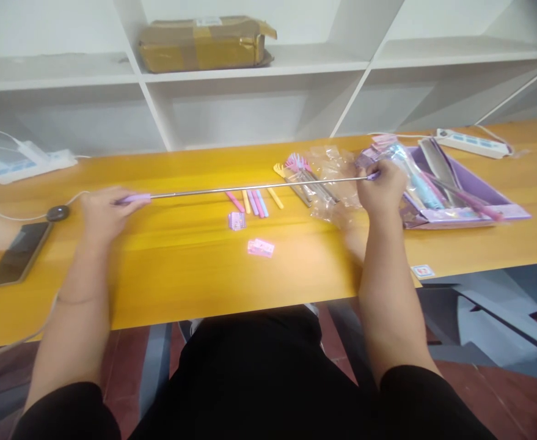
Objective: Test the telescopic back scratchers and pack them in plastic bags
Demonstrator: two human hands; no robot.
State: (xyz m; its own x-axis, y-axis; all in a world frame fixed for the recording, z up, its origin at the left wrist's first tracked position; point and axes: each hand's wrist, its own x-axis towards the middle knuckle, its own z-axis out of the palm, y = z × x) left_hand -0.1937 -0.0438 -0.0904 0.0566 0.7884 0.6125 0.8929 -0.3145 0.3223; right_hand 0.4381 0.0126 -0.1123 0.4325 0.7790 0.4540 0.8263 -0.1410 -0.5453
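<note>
Nearest the front edge of the wooden surface (171, 256): two overlapping pink cards (261, 247), lying flat. Far to the left, beside the left forearm, a dark phone (18, 253). Slightly beyond the cards, a small lilac packet (236, 220), print too blurred to read. Next, a loose row of coloured handles (257, 204) in pink, yellow, lilac and blue.

Across the middle, held above the surface: a thin metal rod (250, 187), nearly level, spanning from hand to hand. Hands well apart: left hand (107, 211) clamped on the lilac handle (136, 198), right hand (385, 186) clamped at the opposite end, on a lilac end piece (373, 176) of indeterminable shape.

Handling, by judgement: light; stiff lengthwise, but liable to bend under sideways load; bare metal probably slippery. Recommended hold: lilac handle, thicker and likely surer, with support near the opposite end; no levering at mid-span.

Beyond: claw-headed rods (327, 190) heaped among crumpled clear wrappers (325, 211); beside the right hand, a lilac box (492, 201) of packaged items. Farthest, on a white shelf (314, 58), a taped brown parcel (206, 46).
</note>
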